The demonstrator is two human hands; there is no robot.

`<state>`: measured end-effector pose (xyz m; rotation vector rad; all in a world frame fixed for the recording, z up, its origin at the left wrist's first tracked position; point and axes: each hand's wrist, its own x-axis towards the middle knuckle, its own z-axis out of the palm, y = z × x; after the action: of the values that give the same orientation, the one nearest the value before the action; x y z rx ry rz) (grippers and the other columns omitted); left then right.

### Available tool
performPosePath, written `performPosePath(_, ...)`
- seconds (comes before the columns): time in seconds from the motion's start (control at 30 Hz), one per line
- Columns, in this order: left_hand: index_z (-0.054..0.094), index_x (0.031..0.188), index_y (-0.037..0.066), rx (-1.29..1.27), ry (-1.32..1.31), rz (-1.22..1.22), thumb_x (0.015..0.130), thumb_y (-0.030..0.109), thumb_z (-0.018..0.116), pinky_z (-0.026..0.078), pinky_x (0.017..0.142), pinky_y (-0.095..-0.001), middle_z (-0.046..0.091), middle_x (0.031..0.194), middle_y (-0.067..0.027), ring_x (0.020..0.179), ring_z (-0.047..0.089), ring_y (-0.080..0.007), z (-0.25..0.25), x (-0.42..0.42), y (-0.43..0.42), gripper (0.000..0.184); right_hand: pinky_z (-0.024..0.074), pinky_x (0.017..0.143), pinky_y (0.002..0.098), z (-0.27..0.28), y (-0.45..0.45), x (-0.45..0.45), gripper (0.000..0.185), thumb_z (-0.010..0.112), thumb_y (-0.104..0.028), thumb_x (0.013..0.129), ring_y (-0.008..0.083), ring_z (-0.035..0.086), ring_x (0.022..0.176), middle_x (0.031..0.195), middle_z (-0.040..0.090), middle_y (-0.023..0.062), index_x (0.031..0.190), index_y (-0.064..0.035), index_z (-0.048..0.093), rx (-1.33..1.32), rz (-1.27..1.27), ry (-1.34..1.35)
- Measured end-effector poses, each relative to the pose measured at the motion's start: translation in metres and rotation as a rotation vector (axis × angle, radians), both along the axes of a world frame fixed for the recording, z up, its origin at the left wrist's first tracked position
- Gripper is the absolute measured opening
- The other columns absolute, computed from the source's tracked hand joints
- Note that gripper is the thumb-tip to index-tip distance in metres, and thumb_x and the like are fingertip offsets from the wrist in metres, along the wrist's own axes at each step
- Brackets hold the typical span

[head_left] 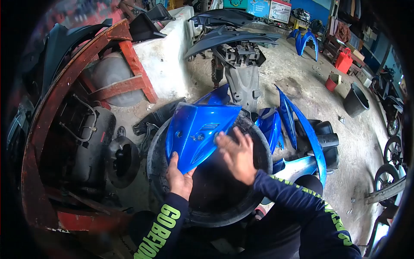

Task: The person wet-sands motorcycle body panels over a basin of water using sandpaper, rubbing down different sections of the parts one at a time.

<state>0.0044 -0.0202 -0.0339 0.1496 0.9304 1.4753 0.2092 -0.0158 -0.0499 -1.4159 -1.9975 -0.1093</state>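
Observation:
A glossy blue motorcycle fairing panel (200,129) is tilted over a large black round tub (211,218). My left hand (179,179) grips its lower end, with the thumb on the front face. Small wet-looking spots show around the middle of the panel. My right hand (237,155) is by the panel's right edge, fingers stretched out and slightly smeared by motion. Whether its fingertips touch the panel I cannot tell. Dark contents or shadow fill the tub, so its inside is hard to make out.
More blue fairing pieces (297,125) stand and lie right of the tub. Behind it is a dark grey plastic motorcycle part (243,82). A red wooden frame (138,69) and black tank (92,142) are left. A black bucket (356,100) and red jerrycan (343,61) stand right.

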Motion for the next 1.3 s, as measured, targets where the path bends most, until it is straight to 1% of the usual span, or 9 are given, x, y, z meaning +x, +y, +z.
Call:
performPosePath(0.17, 0.05, 0.132, 0.0, 0.013, 0.001, -0.001, 0.094, 0.027, 0.065, 0.059, 0.088, -0.0445, 0.063, 0.122, -0.0173, 0.105, 0.067, -0.0299, -0.001, 0.0, -0.002, 0.049, 0.0258, 0.108, 0.0645, 0.0, 0.043, 0.025, 0.04, 0.062, -0.022, 0.091, 0.0404, 0.036, 0.14, 0.141, 0.058, -0.0018, 0.131, -0.0243, 0.064, 0.007, -0.236, -0.048)
performPosePath(0.3, 0.05, 0.132, -0.001, 0.011, 0.012, 0.028, 0.094, 0.027, 0.066, 0.059, 0.088, -0.045, 0.064, 0.121, -0.0176, 0.105, 0.067, -0.0296, -0.002, 0.003, 0.001, 0.05, 0.0266, 0.107, 0.0659, -0.001, -0.003, -0.001, 0.042, 0.063, -0.024, 0.09, 0.0398, 0.035, 0.141, 0.142, 0.056, -0.0018, 0.132, -0.024, 0.062, -0.008, -0.007, -0.048)
performPosePath(0.8, 0.05, 0.132, -0.001, 0.007, 0.047, 0.033, 0.093, 0.028, 0.069, 0.058, 0.09, -0.0433, 0.063, 0.123, -0.0166, 0.106, 0.067, -0.0287, -0.017, 0.001, 0.004, 0.052, 0.0263, 0.109, 0.0658, -0.02, 0.017, 0.01, 0.044, 0.065, -0.025, 0.089, 0.0395, 0.038, 0.138, 0.14, 0.057, -0.0025, 0.132, -0.0224, 0.062, 0.05, -0.058, -0.112)
performPosePath(0.9, 0.051, 0.133, 0.001, 0.007, 0.097, 0.034, 0.09, 0.032, 0.073, 0.058, 0.087, -0.0407, 0.064, 0.121, -0.0136, 0.103, 0.067, -0.0262, -0.034, 0.002, 0.01, 0.057, 0.0318, 0.107, 0.0605, -0.02, 0.05, 0.033, 0.037, 0.062, -0.022, 0.091, 0.0386, 0.043, 0.133, 0.139, 0.058, 0.0009, 0.127, -0.0175, 0.065, 0.023, -0.23, 0.004)
performPosePath(0.97, 0.052, 0.133, 0.004, -0.006, 0.154, 0.0, 0.087, 0.035, 0.076, 0.057, 0.084, -0.04, 0.064, 0.12, -0.011, 0.102, 0.066, -0.0254, -0.039, -0.006, 0.009, 0.06, 0.0432, 0.097, 0.0492, -0.02, 0.052, 0.043, 0.028, 0.055, -0.021, 0.094, 0.0416, 0.054, 0.116, 0.115, 0.068, 0.0189, 0.112, -0.0041, 0.069, -0.185, -0.26, 0.382)
performPosePath(1.07, 0.055, 0.132, 0.01, -0.07, 0.251, -0.046, 0.085, 0.039, 0.078, 0.054, 0.08, -0.0378, 0.064, 0.118, -0.006, 0.1, 0.064, -0.0222, -0.047, -0.012, 0.013, 0.06, 0.0529, 0.077, 0.0494, -0.065, 0.046, 0.047, 0.03, 0.06, -0.024, 0.087, 0.0429, 0.067, 0.086, 0.088, 0.068, 0.0255, 0.085, 0.0049, 0.067, -0.474, -0.394, 0.57)
performPosePath(1.17, 0.061, 0.127, 0.017, -0.16, 0.319, -0.093, 0.085, 0.041, 0.078, 0.049, 0.077, -0.0345, 0.065, 0.113, 0.0001, 0.098, 0.062, -0.0164, -0.056, -0.012, 0.013, 0.051, 0.0554, 0.076, 0.0449, -0.151, 0.061, 0.049, 0.025, 0.06, -0.026, 0.089, 0.04, 0.069, 0.087, 0.098, 0.07, 0.0229, 0.089, -0.0042, 0.072, -0.963, -0.498, 0.59)
performPosePath(1.23, 0.061, 0.128, 0.018, -0.173, 0.348, -0.109, 0.085, 0.042, 0.078, 0.049, 0.079, -0.0341, 0.066, 0.113, 0.0002, 0.097, 0.062, -0.0162, -0.054, -0.011, 0.012, 0.052, 0.0557, 0.073, 0.0433, -0.238, 0.065, 0.082, 0.024, 0.061, -0.027, 0.09, 0.0373, 0.069, 0.086, 0.097, 0.07, 0.0208, 0.093, -0.006, 0.072, -0.987, -0.382, 0.496)
performPosePath(1.3, 0.06, 0.129, 0.017, -0.183, 0.348, -0.109, 0.085, 0.041, 0.078, 0.05, 0.081, -0.0351, 0.065, 0.115, -0.0007, 0.099, 0.062, -0.0173, -0.059, -0.017, 0.016, 0.053, 0.056, 0.07, 0.0417, -0.239, 0.055, 0.083, 0.024, 0.061, -0.028, 0.09, 0.0346, 0.07, 0.084, 0.097, 0.07, 0.0187, 0.098, -0.0077, 0.072, -1.003, -0.271, 0.403)
